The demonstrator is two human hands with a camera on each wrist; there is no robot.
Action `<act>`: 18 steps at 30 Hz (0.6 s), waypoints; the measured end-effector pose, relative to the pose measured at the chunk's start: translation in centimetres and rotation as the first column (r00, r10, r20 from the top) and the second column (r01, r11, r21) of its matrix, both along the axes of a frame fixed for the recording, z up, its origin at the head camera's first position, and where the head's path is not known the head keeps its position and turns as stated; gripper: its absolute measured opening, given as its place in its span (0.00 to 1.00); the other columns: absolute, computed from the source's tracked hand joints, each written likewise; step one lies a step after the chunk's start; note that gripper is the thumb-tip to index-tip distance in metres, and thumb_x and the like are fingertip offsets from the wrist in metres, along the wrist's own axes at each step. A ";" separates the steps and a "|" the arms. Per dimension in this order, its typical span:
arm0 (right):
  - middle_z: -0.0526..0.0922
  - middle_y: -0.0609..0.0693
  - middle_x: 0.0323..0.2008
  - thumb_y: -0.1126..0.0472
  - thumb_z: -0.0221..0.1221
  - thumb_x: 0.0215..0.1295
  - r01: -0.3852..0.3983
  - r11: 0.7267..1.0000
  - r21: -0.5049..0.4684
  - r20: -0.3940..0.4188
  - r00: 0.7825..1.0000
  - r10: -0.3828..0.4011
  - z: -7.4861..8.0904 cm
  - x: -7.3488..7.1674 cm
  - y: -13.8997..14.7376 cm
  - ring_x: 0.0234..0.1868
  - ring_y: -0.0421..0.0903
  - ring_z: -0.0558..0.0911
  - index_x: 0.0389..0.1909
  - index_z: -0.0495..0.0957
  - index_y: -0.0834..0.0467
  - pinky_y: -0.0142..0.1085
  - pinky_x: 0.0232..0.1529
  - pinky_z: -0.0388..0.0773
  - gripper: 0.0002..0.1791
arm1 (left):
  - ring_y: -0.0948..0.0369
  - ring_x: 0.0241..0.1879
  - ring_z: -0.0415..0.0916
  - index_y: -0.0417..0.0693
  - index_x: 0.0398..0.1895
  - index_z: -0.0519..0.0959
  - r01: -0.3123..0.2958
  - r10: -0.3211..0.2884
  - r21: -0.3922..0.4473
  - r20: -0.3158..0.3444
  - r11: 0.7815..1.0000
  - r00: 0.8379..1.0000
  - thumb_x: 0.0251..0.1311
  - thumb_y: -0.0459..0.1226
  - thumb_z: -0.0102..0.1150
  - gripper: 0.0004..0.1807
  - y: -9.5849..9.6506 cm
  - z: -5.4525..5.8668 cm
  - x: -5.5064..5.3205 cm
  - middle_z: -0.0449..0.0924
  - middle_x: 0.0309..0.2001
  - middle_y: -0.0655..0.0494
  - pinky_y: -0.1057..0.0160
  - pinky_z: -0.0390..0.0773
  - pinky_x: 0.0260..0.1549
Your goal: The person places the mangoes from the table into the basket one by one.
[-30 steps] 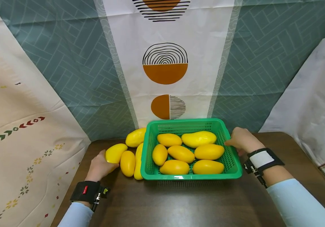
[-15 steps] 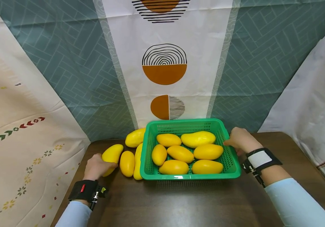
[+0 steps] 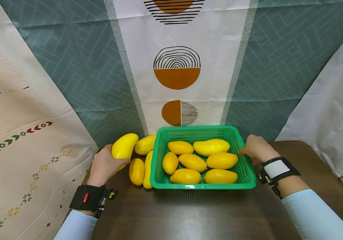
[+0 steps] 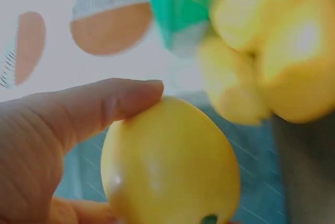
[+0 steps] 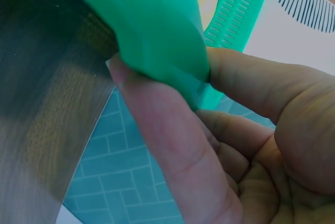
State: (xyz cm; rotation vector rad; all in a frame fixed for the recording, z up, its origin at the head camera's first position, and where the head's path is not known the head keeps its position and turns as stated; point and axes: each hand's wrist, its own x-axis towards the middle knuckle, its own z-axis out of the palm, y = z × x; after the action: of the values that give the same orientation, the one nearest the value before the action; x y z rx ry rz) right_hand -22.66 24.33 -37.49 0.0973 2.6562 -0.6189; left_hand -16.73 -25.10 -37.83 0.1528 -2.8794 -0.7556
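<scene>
Head view took in the table [image 3: 189, 215], with the basket [image 3: 171, 186] standing on it and seven mangoes [image 3: 192, 162] inside. The basket looked the largest worry: the right hand [image 3: 258, 148] pinched its right wall between thumb and fingers, so a tug or lift at that side alone could have skewed or tipped it and set the fruit rolling.

Left of the basket and apart from it, the left hand [image 3: 104, 166] gripped the held mango [image 3: 125, 146], thumb on one side, fingers on the other. Its skin looked smooth and glossy, so a slack squeeze might have let it slip and drop. Beside the basket's left wall lay the rear mango [image 3: 145, 144] and the long mango [image 3: 147, 171], with the near mango [image 3: 137, 171] next to the long one; a low sweep to the right could have knocked any of them. Whether the held mango touched the rear one could not be told. Smallest of all, a green mark [image 4: 209, 219] showed on its skin in the left wrist view.

Half a second earlier, the held mango had sat lower in the head view, left of the near mango; now it appeared raised, close to the rear one. The right hand and basket had barely changed.
</scene>
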 end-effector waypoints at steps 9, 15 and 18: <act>0.73 0.59 0.25 0.58 0.59 0.60 0.009 1.000 -0.009 -0.037 0.999 -0.010 -0.2 0.0 -0.1 0.21 0.52 0.79 0.35 0.67 0.69 0.38 0.22 0.77 0.16 | 0.56 0.32 0.71 0.44 0.61 0.64 0.153 -0.149 0.023 -0.113 0.988 0.982 0.42 0.51 0.70 0.43 5.4 2.6 -2.2 0.74 0.40 0.52 0.58 0.73 0.28; 0.73 0.59 0.23 0.58 0.58 0.60 0.003 1.000 0.015 -0.046 0.999 -0.002 -0.3 0.0 -0.1 0.18 0.51 0.79 0.33 0.68 0.68 0.37 0.19 0.76 0.16 | 0.56 0.40 0.69 0.48 0.65 0.63 0.271 -0.272 -0.028 -0.142 0.962 0.952 0.42 0.51 0.70 0.46 8.6 2.7 -4.9 0.71 0.48 0.52 0.57 0.73 0.33; 0.73 0.59 0.23 0.58 0.58 0.60 -0.002 1.000 0.006 -0.047 0.999 0.002 -0.2 0.1 -0.1 0.19 0.51 0.79 0.33 0.68 0.68 0.37 0.20 0.77 0.16 | 0.56 0.43 0.67 0.50 0.67 0.62 0.323 -0.326 -0.048 -0.143 0.945 0.934 0.42 0.50 0.71 0.46 10.0 2.3 -6.3 0.67 0.53 0.50 0.57 0.72 0.37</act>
State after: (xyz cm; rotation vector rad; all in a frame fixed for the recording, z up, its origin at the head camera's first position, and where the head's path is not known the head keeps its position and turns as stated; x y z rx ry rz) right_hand -22.52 24.22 -37.64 0.0825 2.7035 -0.6197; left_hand -23.06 -15.09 -35.48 -0.3778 -2.7990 -0.7467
